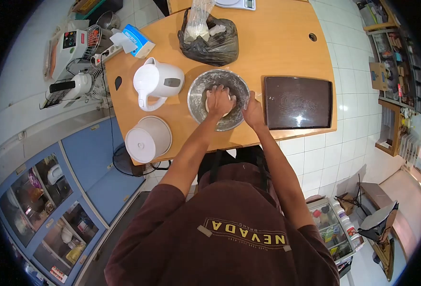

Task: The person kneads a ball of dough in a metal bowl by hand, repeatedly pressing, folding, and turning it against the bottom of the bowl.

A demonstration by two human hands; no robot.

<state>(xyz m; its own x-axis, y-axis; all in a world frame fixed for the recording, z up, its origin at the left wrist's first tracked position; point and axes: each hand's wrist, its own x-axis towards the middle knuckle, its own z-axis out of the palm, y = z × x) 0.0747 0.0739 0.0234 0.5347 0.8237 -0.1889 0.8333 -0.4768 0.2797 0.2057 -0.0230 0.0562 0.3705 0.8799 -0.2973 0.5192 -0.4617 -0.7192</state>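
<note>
A round metal bowl (pixel 198 86), its inside dusted with flour, sits near the table's front edge. My left hand (pixel 220 101) is down inside it, fingers curled over a pale lump of dough (pixel 209 107). Most of the dough is hidden under that hand. At the bowl's right side, my right hand (pixel 253 112) grips the rim, with the thumb pointing up along it. Close to the right hand lies a dark rectangular baking tray (pixel 298 102) with a faint whitish smear on its surface.
Left of the bowl stand a white electric kettle (pixel 155 78) and a white lidded tub (pixel 148 138). Behind it is a black plastic bag (pixel 215 47) holding a clear bag. A blue tissue box (pixel 138 42) and a scale (pixel 239 4) lie farther back on the wooden table (pixel 277 43).
</note>
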